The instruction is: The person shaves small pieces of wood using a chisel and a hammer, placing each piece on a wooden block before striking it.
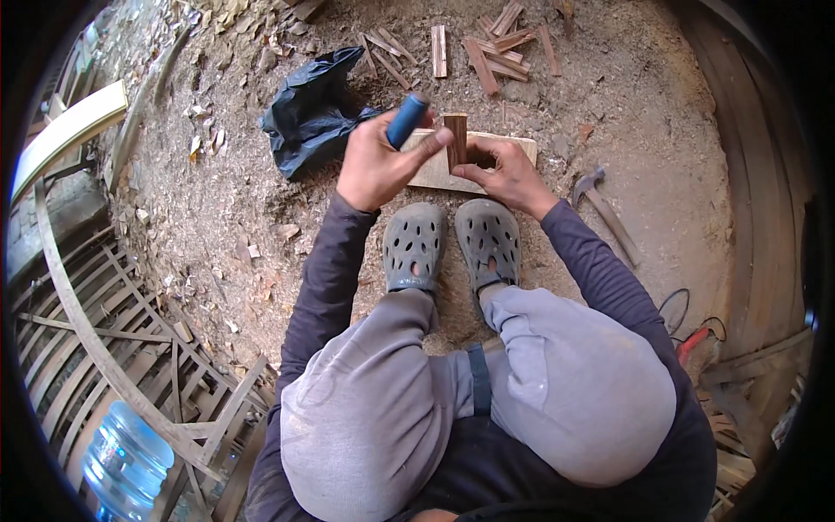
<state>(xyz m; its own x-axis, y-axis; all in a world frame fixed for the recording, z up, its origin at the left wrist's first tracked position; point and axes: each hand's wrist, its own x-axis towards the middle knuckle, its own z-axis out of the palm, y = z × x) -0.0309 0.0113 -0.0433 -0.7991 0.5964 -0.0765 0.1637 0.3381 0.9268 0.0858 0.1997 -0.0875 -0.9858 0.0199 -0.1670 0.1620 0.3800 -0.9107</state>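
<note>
My left hand (383, 161) is closed around a blue cylindrical handle (407, 120); whatever joins its lower end is hidden by the hand. The left thumb reaches across to the top of a short reddish-brown wood block (455, 139). That block stands upright over a pale wooden board (430, 177) lying on the ground in front of my shoes. My right hand (509, 174) pinches the block low on its right side, between thumb and fingers. Just right of the right hand, a claw hammer (609, 213) lies on the dirt.
A crumpled black plastic bag (304, 122) sits left of the board. Beyond it lie several split wood pieces (500, 56). Slatted wooden frames (113, 348) and a blue water jug (126, 457) stand at lower left. A red-handled tool (693, 342) is at right, near planks (757, 157).
</note>
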